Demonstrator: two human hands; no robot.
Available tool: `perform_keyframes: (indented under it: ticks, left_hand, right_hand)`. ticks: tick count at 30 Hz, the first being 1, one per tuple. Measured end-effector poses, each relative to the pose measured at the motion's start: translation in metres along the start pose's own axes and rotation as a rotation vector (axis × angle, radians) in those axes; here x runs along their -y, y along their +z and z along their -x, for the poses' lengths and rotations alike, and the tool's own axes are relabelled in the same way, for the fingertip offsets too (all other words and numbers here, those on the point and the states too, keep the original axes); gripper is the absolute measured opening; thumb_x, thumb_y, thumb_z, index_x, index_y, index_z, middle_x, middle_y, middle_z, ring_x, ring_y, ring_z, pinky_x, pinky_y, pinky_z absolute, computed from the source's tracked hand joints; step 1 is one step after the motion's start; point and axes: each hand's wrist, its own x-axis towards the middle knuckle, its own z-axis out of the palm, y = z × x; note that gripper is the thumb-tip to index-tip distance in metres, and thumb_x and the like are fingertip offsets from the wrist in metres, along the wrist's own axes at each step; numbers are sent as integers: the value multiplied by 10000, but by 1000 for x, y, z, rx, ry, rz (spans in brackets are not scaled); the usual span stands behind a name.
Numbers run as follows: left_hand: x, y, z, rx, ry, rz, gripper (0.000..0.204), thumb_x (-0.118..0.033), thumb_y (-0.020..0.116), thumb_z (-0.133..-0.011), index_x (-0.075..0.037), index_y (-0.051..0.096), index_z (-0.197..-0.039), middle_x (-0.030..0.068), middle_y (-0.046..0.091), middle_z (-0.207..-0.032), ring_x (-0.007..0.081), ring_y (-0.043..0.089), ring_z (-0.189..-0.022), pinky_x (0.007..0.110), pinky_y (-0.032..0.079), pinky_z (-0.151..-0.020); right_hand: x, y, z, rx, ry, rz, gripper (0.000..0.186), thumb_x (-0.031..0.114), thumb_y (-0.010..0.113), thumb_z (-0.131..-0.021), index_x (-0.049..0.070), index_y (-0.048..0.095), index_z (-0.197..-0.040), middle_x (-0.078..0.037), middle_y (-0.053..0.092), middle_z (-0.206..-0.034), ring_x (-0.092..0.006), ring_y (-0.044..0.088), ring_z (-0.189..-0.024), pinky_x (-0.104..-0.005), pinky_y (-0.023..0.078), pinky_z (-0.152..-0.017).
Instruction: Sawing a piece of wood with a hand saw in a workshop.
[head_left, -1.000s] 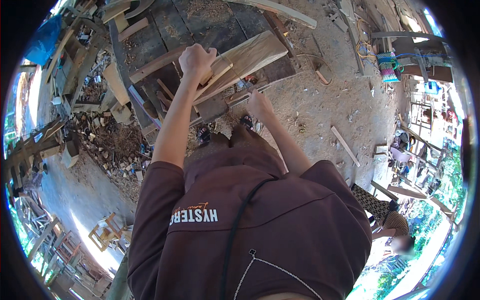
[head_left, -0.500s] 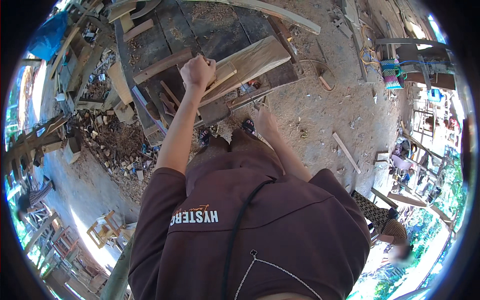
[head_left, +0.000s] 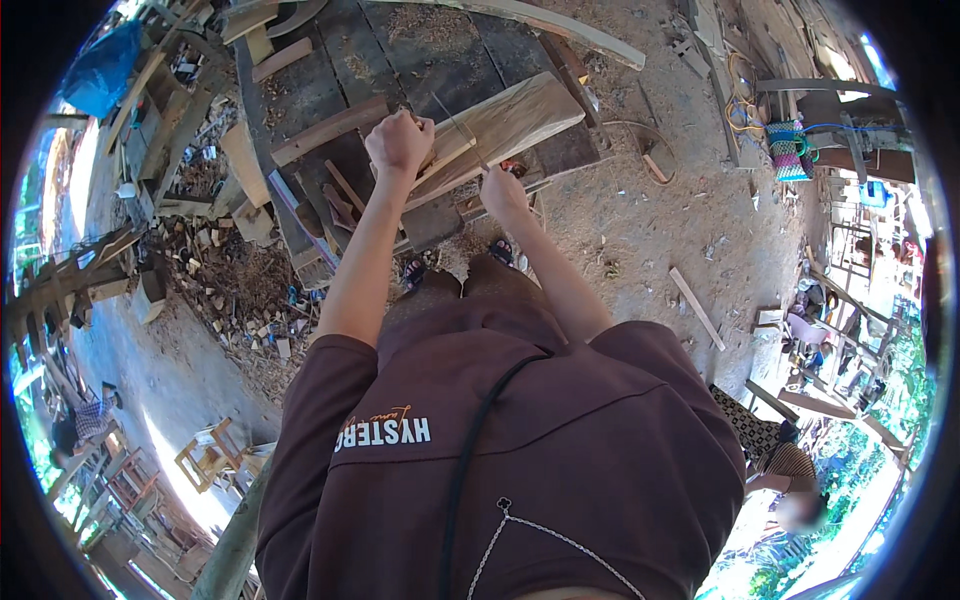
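My left hand is closed in a fist around one end of a small pale wood strip. The strip lies along a thick wooden beam on the workbench. My right hand, at the beam's near edge, is closed around a long, thin, blade-like tool. That tool crosses the strip's free end and points up and left over the bench. Its exact kind is too fine to make out, and the grip is hidden in my fingers.
The dark plank workbench carries shavings and a reddish wood piece. A curved wood length lies along its far side. Offcuts heap on the ground at left. A loose stick lies at right. Another person is at lower right.
My right hand has moved forward and left, up to the beam, and the thin tool has slid farther across the strip. My left hand keeps its hold on the strip.
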Motion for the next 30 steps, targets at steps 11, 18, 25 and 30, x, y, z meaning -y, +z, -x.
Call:
perform_keyframes:
  ticks: [11, 18, 25, 30]
  left_hand:
    - [11, -8, -2, 45, 22, 8, 271, -320, 597, -757, -70, 696, -728, 124, 676, -718, 280, 668, -686, 386, 534, -618]
    - [5, -10, 0, -1, 44, 90, 246, -293, 618, -743, -58, 686, -712, 133, 669, -711, 284, 663, -686, 391, 530, -633]
    - [15, -5, -7, 44, 53, 123, 232, -286, 628, -738, -63, 685, -711, 137, 669, -721, 284, 661, -690, 387, 529, -629]
    - [13, -10, -8, 28, 62, 112, 227, -284, 623, -738, -67, 683, -714, 134, 666, -721, 282, 657, -701, 389, 523, -635]
  right_hand:
    - [-22, -3, 37, 25, -8, 72, 279, 232, 447, -916, -23, 562, -912, -282, 631, -798, -439, 626, -810, -534, 488, -719]
    - [-4, 5, 9, -8, -50, 17, 280, 235, 454, -915, -25, 558, -919, -278, 629, -782, -441, 624, -793, -522, 495, -689]
    - [-32, -3, 72, 21, 23, -10, 308, 250, 415, -944, -25, 540, -1001, -310, 609, -826, -474, 592, -831, -550, 452, -718]
    - [-4, 12, 6, -30, 6, -25, 301, 245, 423, -939, -16, 573, -940, -304, 612, -788, -460, 605, -810, -543, 462, -716]
